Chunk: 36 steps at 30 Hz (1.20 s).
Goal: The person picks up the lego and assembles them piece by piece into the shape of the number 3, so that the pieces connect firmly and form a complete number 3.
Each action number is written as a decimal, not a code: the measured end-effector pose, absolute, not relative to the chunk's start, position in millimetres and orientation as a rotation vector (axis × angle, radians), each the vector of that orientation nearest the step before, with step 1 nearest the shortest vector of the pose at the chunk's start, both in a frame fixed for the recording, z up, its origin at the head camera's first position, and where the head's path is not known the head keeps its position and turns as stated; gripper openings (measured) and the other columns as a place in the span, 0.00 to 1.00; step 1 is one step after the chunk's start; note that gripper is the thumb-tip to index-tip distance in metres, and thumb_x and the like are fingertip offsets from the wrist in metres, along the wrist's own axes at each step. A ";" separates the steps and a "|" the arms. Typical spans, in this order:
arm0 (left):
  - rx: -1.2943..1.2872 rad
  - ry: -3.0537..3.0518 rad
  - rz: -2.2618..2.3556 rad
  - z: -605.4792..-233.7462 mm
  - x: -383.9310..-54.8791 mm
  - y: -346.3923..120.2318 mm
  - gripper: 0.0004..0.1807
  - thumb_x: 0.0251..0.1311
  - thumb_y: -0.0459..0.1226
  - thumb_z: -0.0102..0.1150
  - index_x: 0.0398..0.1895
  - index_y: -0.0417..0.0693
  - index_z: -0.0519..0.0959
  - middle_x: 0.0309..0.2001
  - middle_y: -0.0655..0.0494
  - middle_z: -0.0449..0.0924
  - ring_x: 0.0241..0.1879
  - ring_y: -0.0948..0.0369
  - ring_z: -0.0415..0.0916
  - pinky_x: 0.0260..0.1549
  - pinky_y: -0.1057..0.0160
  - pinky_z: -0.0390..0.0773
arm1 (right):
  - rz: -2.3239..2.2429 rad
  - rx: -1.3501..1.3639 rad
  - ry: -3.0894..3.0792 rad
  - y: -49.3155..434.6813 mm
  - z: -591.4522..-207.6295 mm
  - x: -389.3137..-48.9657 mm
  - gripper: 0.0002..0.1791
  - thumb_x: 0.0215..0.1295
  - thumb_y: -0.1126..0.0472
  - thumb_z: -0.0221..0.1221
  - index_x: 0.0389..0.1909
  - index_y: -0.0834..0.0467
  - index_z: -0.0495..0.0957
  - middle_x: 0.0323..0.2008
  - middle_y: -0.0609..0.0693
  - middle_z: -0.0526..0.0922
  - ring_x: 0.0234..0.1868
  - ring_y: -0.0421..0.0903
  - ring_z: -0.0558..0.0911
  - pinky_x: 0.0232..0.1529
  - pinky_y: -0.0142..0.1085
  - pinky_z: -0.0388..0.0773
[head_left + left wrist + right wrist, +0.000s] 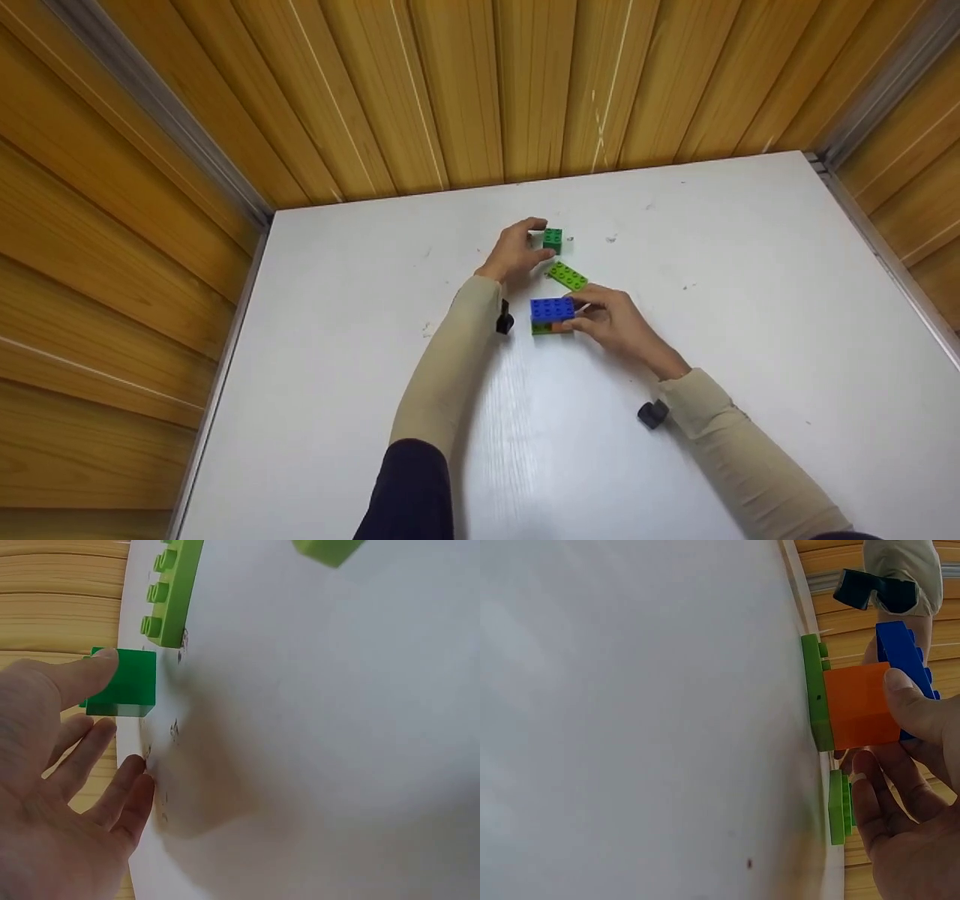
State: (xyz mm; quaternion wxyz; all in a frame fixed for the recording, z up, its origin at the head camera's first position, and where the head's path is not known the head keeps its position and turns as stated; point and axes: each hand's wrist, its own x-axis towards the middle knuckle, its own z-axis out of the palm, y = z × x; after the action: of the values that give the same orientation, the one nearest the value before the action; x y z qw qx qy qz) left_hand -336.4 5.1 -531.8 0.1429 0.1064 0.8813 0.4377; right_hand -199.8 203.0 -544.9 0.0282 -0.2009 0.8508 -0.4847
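My right hand (pixel 619 324) pinches a blue toy building brick (pixel 551 309), its thumb also touching the orange brick (pixel 861 706) beneath. In the right wrist view, the blue brick leans at an angle over the orange one, which stands on a flat green plate brick (pixel 816 694). My left hand (pixel 514 251) has its thumb and forefinger spread about a small dark green brick (pixel 553 240). The thumb overlaps that brick's side in the left wrist view, while the other fingers are apart from it. Between the hands lies a lime green flat brick (pixel 568 276).
The bricks are on a white table (pixel 360 360) with small scuff marks. Wood-panelled walls (pixel 465 90) rise behind and at the sides. A black wrist device (pixel 652 414) hangs by the right sleeve, another (pixel 505 319) by the left.
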 end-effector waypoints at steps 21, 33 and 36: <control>0.342 2.573 1.236 -535.3 -338.9 7.9 0.28 0.66 0.39 0.65 0.69 0.55 0.72 0.66 0.60 0.73 0.64 0.60 0.69 0.66 0.58 0.69 | -1.564 -0.622 2.591 202.0 -545.8 -197.7 0.21 0.59 0.65 0.70 0.54 0.63 0.83 0.44 0.56 0.84 0.46 0.55 0.83 0.46 0.44 0.83; 0.353 2.574 1.300 -536.7 -339.3 5.8 0.25 0.65 0.38 0.66 0.65 0.52 0.75 0.61 0.60 0.77 0.62 0.59 0.71 0.65 0.58 0.69 | -1.556 -0.634 2.597 202.5 -545.8 -200.0 0.21 0.59 0.59 0.71 0.53 0.58 0.84 0.42 0.51 0.85 0.45 0.51 0.84 0.47 0.42 0.83; 0.352 2.572 1.297 -536.5 -338.9 5.7 0.24 0.64 0.38 0.66 0.64 0.53 0.76 0.61 0.61 0.77 0.61 0.59 0.71 0.64 0.59 0.70 | -1.546 -0.634 2.600 203.2 -546.2 -200.1 0.21 0.59 0.57 0.72 0.53 0.57 0.85 0.42 0.48 0.85 0.45 0.48 0.83 0.46 0.38 0.83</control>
State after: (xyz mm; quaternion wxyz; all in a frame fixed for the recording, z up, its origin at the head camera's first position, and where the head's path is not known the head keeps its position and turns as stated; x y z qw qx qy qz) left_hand -338.9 5.7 -536.5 0.1196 0.1206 0.8800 0.4436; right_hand -200.1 203.2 -546.2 0.0257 -0.2052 0.8410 -0.5000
